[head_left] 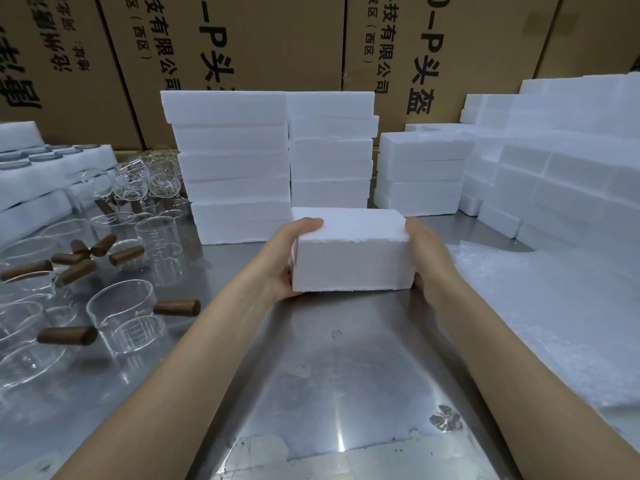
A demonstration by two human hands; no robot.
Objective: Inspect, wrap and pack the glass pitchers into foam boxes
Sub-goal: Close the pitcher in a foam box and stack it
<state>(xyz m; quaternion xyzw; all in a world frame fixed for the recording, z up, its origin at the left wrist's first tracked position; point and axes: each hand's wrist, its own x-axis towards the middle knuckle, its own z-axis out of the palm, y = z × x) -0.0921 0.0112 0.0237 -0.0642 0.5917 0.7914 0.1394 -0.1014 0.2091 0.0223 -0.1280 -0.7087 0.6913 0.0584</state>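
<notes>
Our left hand (pixel 289 258) and right hand (pixel 424 254) clasping one grainy white foam box (pixel 349 252) by its ends, above our scuffed steel table (pixel 346 358), clear glass pitchers (pixel 121 315) with brown wooden handles alongside

Both forearms outstretched, left hand (pixel 290 261) and right hand (pixel 424 258) in a facing, curled grip, palms inward

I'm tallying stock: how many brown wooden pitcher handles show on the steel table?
7 brown wooden handles show clearly: five clustered at the left, two nearer on the closest clear glass pitchers. A couple more seem to peek out farther back; others may be hidden.
</notes>
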